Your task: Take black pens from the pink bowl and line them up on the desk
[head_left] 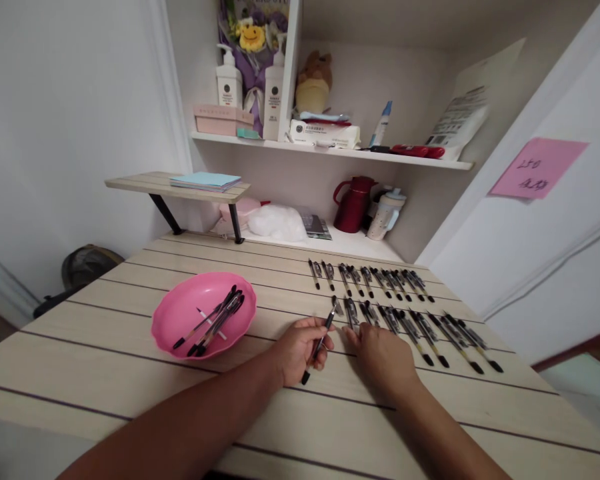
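Observation:
My left hand (300, 350) is closed round a black pen (319, 345) held slanted just above the table, its cap end near the left end of the near row of pens (420, 330). My right hand (383, 360) lies on the table beside it, fingers curled down onto the pens at that row's left end; whether it grips one is hidden. A second row of pens (367, 277) lies farther back. A pink bowl (180, 313) to the left holds several more black pens (215, 319).
The wooden slatted table (130, 373) fills the foreground. At the back stand a small raised shelf (180, 187) with blue paper, a red jug (353, 203), a white cup (385, 213) and a wall shelf with bottles. A pink note (537, 168) hangs on the right wall.

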